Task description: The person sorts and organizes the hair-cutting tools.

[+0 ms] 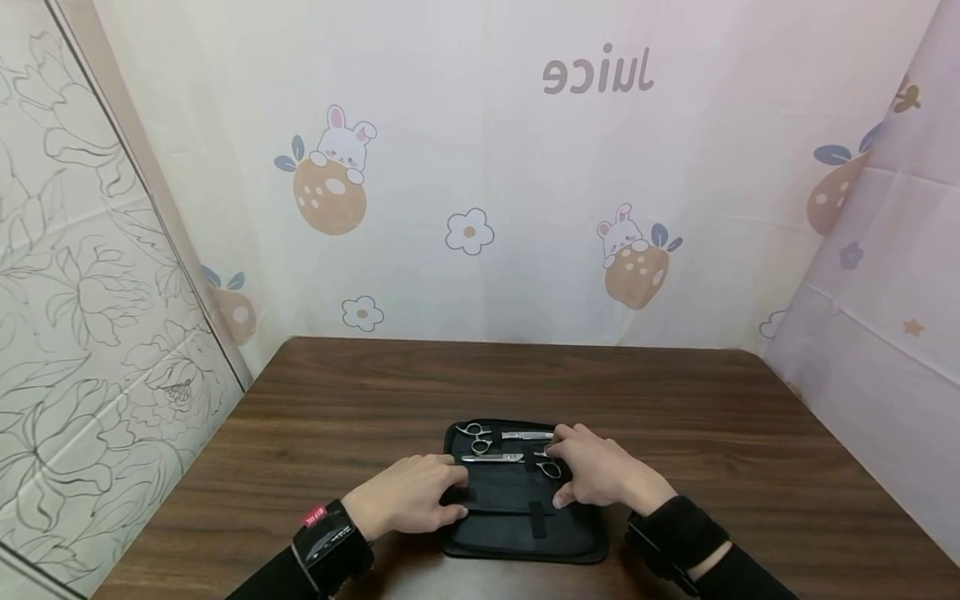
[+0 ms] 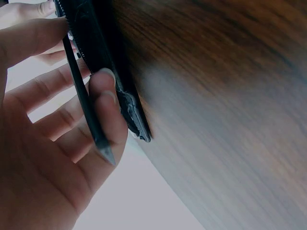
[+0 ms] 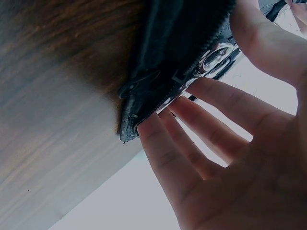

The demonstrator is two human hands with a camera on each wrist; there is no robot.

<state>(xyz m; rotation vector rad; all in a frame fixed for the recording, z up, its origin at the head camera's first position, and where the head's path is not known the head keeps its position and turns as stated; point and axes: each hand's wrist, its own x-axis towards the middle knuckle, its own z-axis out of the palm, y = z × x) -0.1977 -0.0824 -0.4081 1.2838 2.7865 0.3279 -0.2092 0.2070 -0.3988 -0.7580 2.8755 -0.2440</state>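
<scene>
A black zip case (image 1: 525,542) lies unfolded on the wooden table, with two silver pairs of scissors in it. The upper scissors (image 1: 480,432) have their finger rings at the left; the lower scissors (image 1: 491,458) have theirs at the right. My left hand (image 1: 416,493) is at the case's left side, fingers bent. In the left wrist view a thin black flap (image 2: 84,98) runs between its thumb and fingers. My right hand (image 1: 600,467) touches the right side with fairly straight fingers, covering part of the scissors. A metal ring (image 3: 216,58) shows beside its fingers.
The brown wooden table (image 1: 360,383) extends around the case. A printed curtain (image 1: 480,167) hangs behind it, and a flower-patterned panel (image 1: 97,275) stands at the left. A black strap (image 1: 537,518) lies across the lower part of the case.
</scene>
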